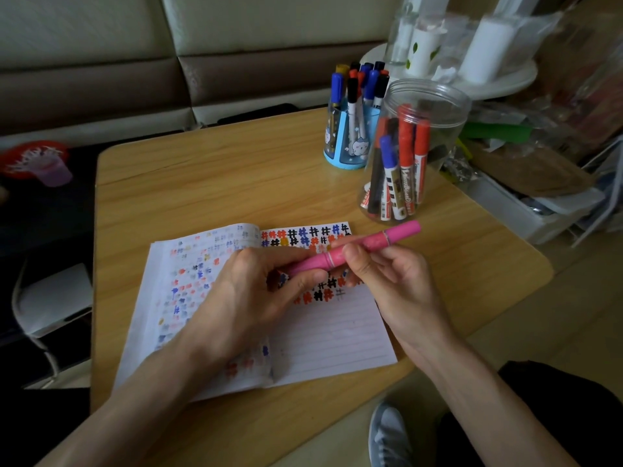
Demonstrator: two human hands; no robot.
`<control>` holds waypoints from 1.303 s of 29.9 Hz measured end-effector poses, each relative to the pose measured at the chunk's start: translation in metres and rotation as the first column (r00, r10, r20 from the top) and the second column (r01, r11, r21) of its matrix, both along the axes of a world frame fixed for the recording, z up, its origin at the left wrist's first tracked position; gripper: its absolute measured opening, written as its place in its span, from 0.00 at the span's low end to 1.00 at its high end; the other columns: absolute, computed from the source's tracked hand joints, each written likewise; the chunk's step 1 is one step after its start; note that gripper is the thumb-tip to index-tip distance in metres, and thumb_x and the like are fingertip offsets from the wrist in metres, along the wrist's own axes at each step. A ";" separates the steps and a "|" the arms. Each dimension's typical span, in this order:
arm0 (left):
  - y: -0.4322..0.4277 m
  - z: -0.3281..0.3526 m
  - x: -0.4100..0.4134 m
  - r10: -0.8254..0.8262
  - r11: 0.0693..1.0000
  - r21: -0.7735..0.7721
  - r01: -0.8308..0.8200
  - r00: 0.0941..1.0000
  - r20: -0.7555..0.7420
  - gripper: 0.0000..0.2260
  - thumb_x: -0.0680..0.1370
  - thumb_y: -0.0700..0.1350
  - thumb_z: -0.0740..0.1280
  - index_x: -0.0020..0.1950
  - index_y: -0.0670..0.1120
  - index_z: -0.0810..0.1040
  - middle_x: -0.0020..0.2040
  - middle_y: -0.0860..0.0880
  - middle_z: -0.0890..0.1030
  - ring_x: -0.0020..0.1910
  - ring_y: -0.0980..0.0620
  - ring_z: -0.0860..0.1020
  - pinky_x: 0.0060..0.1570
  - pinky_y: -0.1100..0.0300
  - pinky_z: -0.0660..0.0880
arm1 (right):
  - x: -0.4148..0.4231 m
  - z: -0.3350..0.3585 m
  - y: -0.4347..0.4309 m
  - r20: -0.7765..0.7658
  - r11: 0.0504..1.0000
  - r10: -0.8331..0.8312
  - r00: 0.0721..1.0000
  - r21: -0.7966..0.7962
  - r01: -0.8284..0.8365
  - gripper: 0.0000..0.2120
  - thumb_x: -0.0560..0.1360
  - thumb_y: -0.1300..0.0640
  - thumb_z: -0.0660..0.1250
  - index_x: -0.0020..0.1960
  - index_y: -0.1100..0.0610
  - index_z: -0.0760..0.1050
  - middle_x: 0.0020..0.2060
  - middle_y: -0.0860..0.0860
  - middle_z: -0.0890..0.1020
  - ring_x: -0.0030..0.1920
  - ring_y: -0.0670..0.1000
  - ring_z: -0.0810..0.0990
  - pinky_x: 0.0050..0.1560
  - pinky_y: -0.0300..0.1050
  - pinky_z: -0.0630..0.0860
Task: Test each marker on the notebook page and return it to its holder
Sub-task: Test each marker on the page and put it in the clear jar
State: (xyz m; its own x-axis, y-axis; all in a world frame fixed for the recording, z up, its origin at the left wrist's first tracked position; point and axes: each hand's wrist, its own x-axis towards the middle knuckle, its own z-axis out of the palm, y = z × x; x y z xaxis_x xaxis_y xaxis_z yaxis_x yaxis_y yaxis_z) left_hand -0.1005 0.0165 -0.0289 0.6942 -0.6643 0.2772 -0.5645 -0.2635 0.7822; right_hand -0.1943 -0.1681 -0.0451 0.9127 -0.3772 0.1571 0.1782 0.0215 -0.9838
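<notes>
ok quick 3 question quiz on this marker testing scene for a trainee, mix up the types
1. True or false: the pink marker is held by both the left hand and the right hand.
2. Which holder is see-through? A the clear jar B the blue holder
3. What fills the top of the right-hand notebook page?

Key: 1 true. 2 A. 3 Rows of coloured hash marks.

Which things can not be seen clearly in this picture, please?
- Head view: pink marker, its left end is hidden inside the left hand.
- Some marks on the notebook are covered by both hands; right hand.
- Print on the markers in the clear jar is mostly too small to read.
</notes>
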 end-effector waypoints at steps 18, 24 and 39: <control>-0.026 0.007 -0.006 -0.070 0.994 0.093 0.065 0.996 0.055 0.30 0.72 0.70 0.69 0.69 0.58 0.78 0.57 0.65 0.82 0.55 0.69 0.79 0.53 0.73 0.75 | -0.026 0.021 -0.030 0.057 0.992 -0.119 0.991 -0.036 0.121 0.08 0.79 0.59 0.71 0.56 0.63 0.81 0.42 0.55 0.86 0.42 0.52 0.84 0.38 0.38 0.77; -0.062 0.026 -0.031 -0.176 0.979 0.123 0.164 0.980 0.091 0.28 0.68 0.66 0.70 0.66 0.57 0.79 0.54 0.67 0.80 0.55 0.72 0.77 0.53 0.75 0.74 | -0.069 0.041 -0.067 0.107 0.944 -0.271 0.957 -0.168 0.285 0.02 0.80 0.60 0.70 0.51 0.59 0.81 0.37 0.44 0.85 0.38 0.44 0.82 0.38 0.33 0.76; -0.231 0.004 -0.171 -0.489 0.870 -0.017 0.492 0.859 -0.152 0.16 0.68 0.63 0.73 0.52 0.59 0.80 0.47 0.60 0.83 0.50 0.61 0.82 0.50 0.58 0.80 | -0.264 0.036 -0.154 0.008 0.553 -0.781 0.625 -0.455 0.698 0.05 0.79 0.56 0.73 0.44 0.52 0.80 0.36 0.41 0.85 0.33 0.41 0.79 0.37 0.35 0.70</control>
State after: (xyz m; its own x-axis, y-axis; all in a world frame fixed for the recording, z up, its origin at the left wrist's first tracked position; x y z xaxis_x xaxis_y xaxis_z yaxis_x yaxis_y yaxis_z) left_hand -0.2714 -0.2144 -0.0249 0.3085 -0.9342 0.1793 -0.5047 -0.0009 0.8633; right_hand -0.4578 -0.3216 -0.0087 0.3621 -0.8758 0.3190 -0.2187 -0.4125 -0.8843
